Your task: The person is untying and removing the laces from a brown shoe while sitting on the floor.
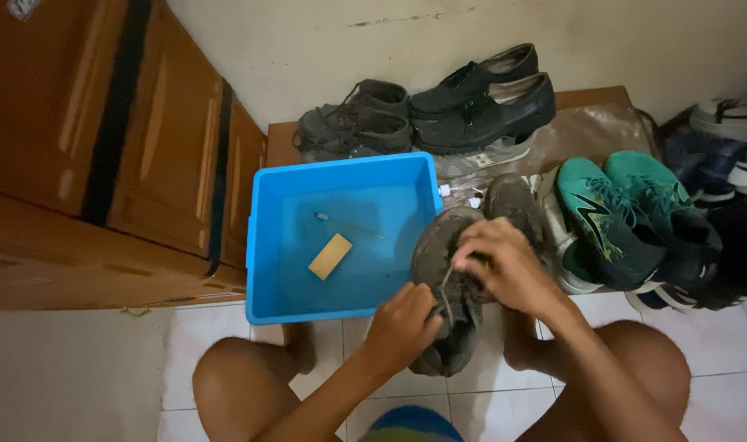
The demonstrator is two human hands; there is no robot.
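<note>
A person squats on a floor [87,376] of pale square tiles with dark grout lines, both knees showing at the bottom of the view. The left hand [402,327] is closed around the lower part of a muddy grey shoe [447,286], held just above the tiles between the knees. The right hand [504,262] rests on the shoe's upper, fingers pinched together on a lace [445,286] that runs down toward the left hand.

Just left of the shoe, touching it or nearly so, sits a blue square tub [263,245] on the floor. It holds shallow water, with a small tan rectangular piece [331,256] and a tiny pale object lying in it.

Behind the tub and shoe runs a low brown shelf [590,98] against a cream wall [308,49] marked with a few scuffs. On the shelf stand a worn grey pair [353,123] and, beside them to the right, a black leather pair [484,102]. Nearer, a second muddy shoe [512,205] lies just behind the right hand. To its right is a teal pair [627,213] with dark markings, and further right, dark footwear and sandals crowd the edge of view, too dim to tell apart.

On the left stands a brown wooden cabinet [103,139] with panelled doors and dark vertical strips, its base meeting the tiles. The light is dim.
</note>
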